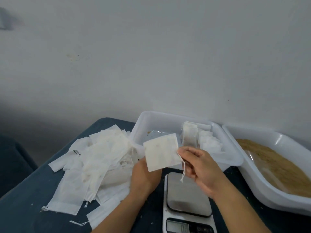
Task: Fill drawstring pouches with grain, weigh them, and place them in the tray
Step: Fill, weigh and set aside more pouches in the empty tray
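One empty drawstring pouch (161, 152) held above scale (188, 195), tray (144, 121) at 12 o'clock. Left hand (144, 175) grip pinches bottom edge; right hand (196, 163) pinches mouth corner. Thin, limp, featherlight; hold mouth hem, not drawstring (183, 170). Grain (276, 165) at 3 o'clock.

The only writing in the room was on the scale (188, 199), which stood on the dark table (25, 207). Its small display (177, 226) at the front edge showed grey digits, but they were too blurred to read with any certainty. The buttons beside the display carried marks too faint to make out. Nothing else bore any readable label, brand or number.
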`<state>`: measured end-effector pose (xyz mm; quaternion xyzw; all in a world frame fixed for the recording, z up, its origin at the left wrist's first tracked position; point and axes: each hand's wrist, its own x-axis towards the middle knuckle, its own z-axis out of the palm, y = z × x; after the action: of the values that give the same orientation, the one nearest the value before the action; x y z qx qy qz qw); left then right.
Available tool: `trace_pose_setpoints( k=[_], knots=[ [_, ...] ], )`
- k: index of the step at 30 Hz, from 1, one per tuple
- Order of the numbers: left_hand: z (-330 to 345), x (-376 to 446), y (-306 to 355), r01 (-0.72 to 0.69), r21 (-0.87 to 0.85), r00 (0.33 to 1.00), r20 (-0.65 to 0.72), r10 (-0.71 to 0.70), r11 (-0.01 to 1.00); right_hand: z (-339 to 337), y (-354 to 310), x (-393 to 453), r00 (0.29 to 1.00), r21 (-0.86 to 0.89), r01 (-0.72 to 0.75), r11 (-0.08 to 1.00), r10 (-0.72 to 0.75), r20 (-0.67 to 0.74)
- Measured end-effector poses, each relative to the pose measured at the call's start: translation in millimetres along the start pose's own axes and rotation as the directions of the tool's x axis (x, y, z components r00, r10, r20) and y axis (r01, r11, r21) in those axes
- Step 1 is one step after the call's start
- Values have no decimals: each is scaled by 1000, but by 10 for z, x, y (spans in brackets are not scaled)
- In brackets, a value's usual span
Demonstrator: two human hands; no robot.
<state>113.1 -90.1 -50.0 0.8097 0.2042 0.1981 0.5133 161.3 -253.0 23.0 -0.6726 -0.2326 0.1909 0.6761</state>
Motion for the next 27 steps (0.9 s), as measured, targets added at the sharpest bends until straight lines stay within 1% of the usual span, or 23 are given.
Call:
trace_pose_setpoints(
  k=[1, 2, 4, 5, 6, 7, 9, 10, 12, 13, 14, 15, 18, 21, 23, 25, 27],
  knots=[
    [-9, 13, -21, -23, -93, 994, -110, 12, 995, -122, 25, -47, 999, 50, -11, 999, 13, -40],
    [-23, 6, -23, -50, -136, 983, -184, 25, 989, -224, 48, -94, 996, 105, -12, 994, 21, -84],
    [-40, -15, 25, -127, -221, 956, -286, 60, 967, -366, 92, -181, 988, 190, 23, 981, 7, -157],
    [-47, -39, 51, -187, -256, 941, -324, 98, 948, -407, 112, -221, 982, 193, 50, 980, -13, -187],
    [-61, -77, 86, -266, -266, 921, -355, 162, 926, -428, 138, -263, 976, 154, 67, 986, -33, -214],
    [-74, -121, 126, -357, -253, 894, -370, 251, 899, -435, 155, -298, 972, 77, 78, 994, -59, -228],
    [-61, -219, 198, -495, -198, 845, -336, 415, 846, -398, 194, -346, 971, -108, 102, 989, -122, -207],
    [-38, -273, 234, -551, -173, 820, -295, 491, 816, -370, 214, -364, 972, -171, 121, 978, -152, -181],
    [34, -360, 293, -642, -122, 764, -180, 619, 757, -301, 225, -383, 978, -212, 137, 968, -166, -129],
    [83, -394, 308, -675, -98, 738, -123, 664, 732, -275, 220, -389, 982, -224, 131, 966, -158, -107],
    [126, -422, 325, -688, -83, 725, -90, 683, 721, -257, 216, -392, 984, -241, 126, 962, -152, -91],
    [146, -448, 350, -674, -98, 739, -80, 669, 732, -249, 218, -396, 986, -261, 118, 958, -144, -81],
    [186, -456, 351, -572, -170, 820, -98, 564, 802, -239, 217, -402, 993, -307, 82, 948, -106, -60],
    [174, -429, 315, -517, -162, 855, -56, 515, 840, -217, 221, -403, 995, -353, 64, 934, -87, -51],
    [157, -413, 308, -480, -170, 876, -49, 480, 860, -194, 227, -402, 993, -366, 72, 928, -101, -60],
    [157, -387, 304, -463, -166, 886, -60, 460, 870, -179, 232, -405, 989, -349, 94, 932, -128, -75],
    [157, -349, 293, -453, -133, 891, -90, 444, 882, -180, 250, -405, 981, -313, 99, 945, -146, -129]
  ],
)
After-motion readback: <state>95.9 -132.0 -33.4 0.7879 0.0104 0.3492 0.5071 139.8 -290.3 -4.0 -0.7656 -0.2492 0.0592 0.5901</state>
